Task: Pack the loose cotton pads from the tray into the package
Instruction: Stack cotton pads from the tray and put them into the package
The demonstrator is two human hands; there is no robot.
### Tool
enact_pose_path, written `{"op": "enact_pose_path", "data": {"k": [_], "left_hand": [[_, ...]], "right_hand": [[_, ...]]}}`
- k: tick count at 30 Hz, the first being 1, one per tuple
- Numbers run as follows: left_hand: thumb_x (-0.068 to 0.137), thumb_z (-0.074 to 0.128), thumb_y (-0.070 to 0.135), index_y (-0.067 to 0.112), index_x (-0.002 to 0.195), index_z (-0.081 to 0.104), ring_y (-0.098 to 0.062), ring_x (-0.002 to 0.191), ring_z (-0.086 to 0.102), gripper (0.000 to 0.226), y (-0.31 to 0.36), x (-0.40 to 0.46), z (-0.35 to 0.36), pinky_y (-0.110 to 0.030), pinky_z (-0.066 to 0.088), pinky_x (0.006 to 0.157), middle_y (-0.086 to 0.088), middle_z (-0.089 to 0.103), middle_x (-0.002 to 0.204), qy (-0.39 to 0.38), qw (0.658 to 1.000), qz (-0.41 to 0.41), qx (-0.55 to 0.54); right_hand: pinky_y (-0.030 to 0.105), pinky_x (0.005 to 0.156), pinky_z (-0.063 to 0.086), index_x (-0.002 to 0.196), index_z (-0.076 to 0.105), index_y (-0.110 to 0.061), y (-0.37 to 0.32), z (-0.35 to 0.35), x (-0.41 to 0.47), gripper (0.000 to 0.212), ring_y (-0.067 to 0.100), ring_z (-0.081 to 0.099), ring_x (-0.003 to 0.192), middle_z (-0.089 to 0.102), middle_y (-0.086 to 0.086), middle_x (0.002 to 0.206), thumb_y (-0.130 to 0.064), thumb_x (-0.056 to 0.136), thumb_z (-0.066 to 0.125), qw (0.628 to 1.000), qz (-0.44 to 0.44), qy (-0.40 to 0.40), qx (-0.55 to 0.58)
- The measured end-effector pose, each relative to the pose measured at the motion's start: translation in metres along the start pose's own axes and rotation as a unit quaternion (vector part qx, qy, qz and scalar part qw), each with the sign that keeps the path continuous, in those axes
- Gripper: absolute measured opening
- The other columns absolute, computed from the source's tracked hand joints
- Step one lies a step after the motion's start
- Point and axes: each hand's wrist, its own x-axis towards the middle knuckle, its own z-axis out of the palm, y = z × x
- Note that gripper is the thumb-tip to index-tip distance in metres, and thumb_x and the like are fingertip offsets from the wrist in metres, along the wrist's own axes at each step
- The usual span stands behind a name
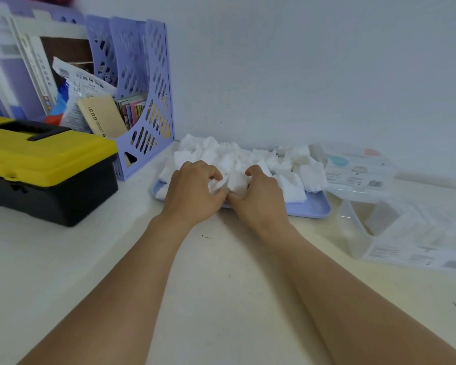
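left hand (192,191) and right hand (258,196) both curling fingers round a small bunch of cotton pads (228,181) at the tray's front edge | rest of the pads sitting heaped on the lilac tray (311,208) | clear plastic package (395,233) lying just right of it | yellow toolbox (45,164) chilling far left
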Motion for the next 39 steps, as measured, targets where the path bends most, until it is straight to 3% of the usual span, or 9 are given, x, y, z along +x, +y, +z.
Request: {"op": "enact_pose_path", "data": {"k": [6, 10, 15, 22, 24, 27, 30, 34, 39], "left_hand": [[0.075, 0.060, 0.043, 0.020, 0.110, 0.070, -0.022, 0.102, 0.058, 0.043, 0.004, 0.000, 0.000, -0.034, 0.046, 0.087, 0.004, 0.066, 0.110, 0.048, 0.997, 0.008, -0.055], [0.085, 0.056, 0.034, 0.019, 0.111, 0.068, -0.014, 0.095, 0.062, 0.032, 0.026, 0.004, -0.016, -0.020, 0.045, 0.076, 0.004, 0.066, 0.105, 0.081, 0.932, -0.050, -0.350], [0.083, 0.059, 0.039, 0.021, 0.103, 0.075, -0.022, 0.094, 0.069, 0.031, 0.038, 0.002, -0.030, -0.038, 0.058, 0.069, -0.009, 0.072, 0.107, -0.119, 0.857, -0.128, -0.485], [0.106, 0.040, 0.016, 0.019, 0.129, 0.063, -0.028, 0.097, 0.070, 0.033, 0.024, 0.009, -0.035, -0.037, 0.058, 0.073, -0.013, 0.072, 0.113, -0.122, 0.799, -0.196, -0.556], [0.109, 0.036, 0.022, 0.017, 0.141, 0.055, -0.028, 0.105, 0.066, 0.038, 0.020, 0.013, -0.034, -0.041, 0.056, 0.085, -0.015, 0.068, 0.126, -0.112, 0.786, -0.192, -0.577], [0.110, 0.033, 0.024, 0.016, 0.147, 0.048, -0.030, 0.117, 0.063, 0.041, 0.017, 0.015, -0.035, -0.047, 0.050, 0.098, -0.017, 0.063, 0.136, -0.101, 0.779, -0.183, -0.592], [0.107, 0.041, 0.017, 0.018, 0.137, 0.056, -0.027, 0.100, 0.068, 0.033, 0.014, 0.015, -0.040, -0.038, 0.056, 0.083, -0.015, 0.069, 0.122, -0.088, 0.776, -0.195, -0.593], [0.096, 0.063, 0.008, 0.011, 0.123, 0.064, -0.027, 0.102, 0.072, 0.027, 0.009, 0.017, -0.051, -0.031, 0.060, 0.071, -0.011, 0.073, 0.116, -0.108, 0.807, -0.206, -0.543], [0.095, 0.065, 0.002, 0.011, 0.112, 0.067, -0.027, 0.106, 0.070, 0.019, 0.000, 0.018, -0.046, -0.028, 0.061, 0.075, -0.010, 0.072, 0.114, 0.023, 0.827, -0.226, -0.514]], "right_hand": [[0.033, 0.062, 0.048, 0.118, 0.053, -0.017, 0.004, -0.019, 0.004, 0.036, 0.022, 0.059, 0.072, 0.059, 0.002, 0.080, -0.015, 0.083, 0.063, 0.986, 0.007, 0.095, 0.138], [0.030, 0.047, 0.049, 0.117, 0.056, -0.016, 0.005, -0.057, 0.009, 0.033, 0.025, 0.065, 0.069, 0.063, 0.009, 0.098, -0.002, 0.088, 0.057, 0.918, 0.056, -0.114, 0.377], [0.029, 0.055, 0.051, 0.127, 0.053, -0.013, -0.003, -0.062, 0.015, 0.051, 0.017, 0.064, 0.073, 0.072, 0.012, 0.090, 0.007, 0.083, 0.070, 0.915, -0.011, -0.202, 0.349], [0.016, 0.058, 0.051, 0.137, 0.047, -0.015, -0.044, -0.044, 0.035, 0.046, 0.002, 0.062, 0.064, 0.059, 0.011, 0.095, 0.003, 0.095, 0.049, 0.942, -0.055, -0.204, 0.262], [0.019, 0.071, 0.055, 0.143, 0.042, -0.022, -0.054, -0.037, 0.037, 0.048, 0.006, 0.065, 0.082, 0.060, 0.006, 0.102, -0.005, 0.098, 0.047, 0.941, -0.064, -0.194, 0.269], [0.030, 0.083, 0.057, 0.146, 0.038, -0.023, -0.061, -0.031, 0.041, 0.054, 0.022, 0.064, 0.099, 0.059, 0.010, 0.116, -0.003, 0.096, 0.044, 0.938, -0.067, -0.197, 0.277], [0.020, 0.062, 0.052, 0.145, 0.041, -0.019, -0.060, -0.035, 0.048, 0.063, 0.021, 0.063, 0.086, 0.054, 0.015, 0.118, 0.010, 0.089, 0.047, 0.933, -0.065, -0.201, 0.293], [0.028, 0.071, 0.059, 0.145, 0.041, -0.020, -0.055, -0.050, 0.051, 0.070, 0.027, 0.066, 0.096, 0.053, 0.015, 0.126, 0.014, 0.086, 0.056, 0.927, -0.104, -0.260, 0.248], [0.040, 0.072, 0.064, 0.124, 0.059, -0.014, -0.049, -0.056, 0.053, 0.036, 0.027, 0.073, 0.088, 0.066, 0.011, 0.115, -0.017, 0.090, 0.068, 0.961, 0.021, -0.151, 0.231]]}}
